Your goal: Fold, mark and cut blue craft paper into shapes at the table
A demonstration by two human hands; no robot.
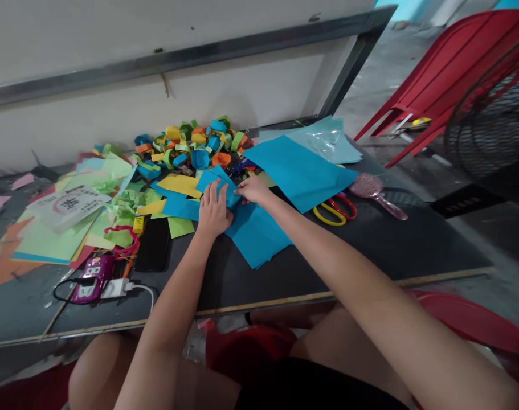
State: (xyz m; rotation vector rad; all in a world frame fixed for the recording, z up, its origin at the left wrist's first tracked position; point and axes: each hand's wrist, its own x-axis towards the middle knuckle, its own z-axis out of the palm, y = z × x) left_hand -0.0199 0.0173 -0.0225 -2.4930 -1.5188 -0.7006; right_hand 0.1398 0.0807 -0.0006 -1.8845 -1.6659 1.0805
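The folded blue paper (219, 172) lies near the middle of the counter (370, 245), set back from the front edge, with both hands on it. The left hand (215, 209) rests on top, its fingers slightly spread and pressed down on the paper. The right hand (253, 189) is at the paper's right side — thumb and fingers pinched together on its edge.

Just in front of the right hand, blue sheets (261, 238) lie toward the front edge. Another large blue sheet (302, 171) lies to the right, with light blue sheets (348, 149) behind it near the back right corner. Scissors with yellow handles (330, 215) stick out from under its front, beside a red handle (350, 208), and a pink hairbrush (368, 187) lies near the right edge.

Left of the folded paper are yellow strips (180, 185) and a blue strip (180, 206). Behind them, along the back edge, is a heap of small paper shapes (200, 159) in blue, green, orange and yellow. A black phone (152, 245) lies nearer the front edge, a yellow glue stick (138, 222) just behind it. Toward the front left corner is a purple socket block (94, 272) with a white charger (115, 288) — coloured sheets (56, 242) spread behind these, toward the left edge.
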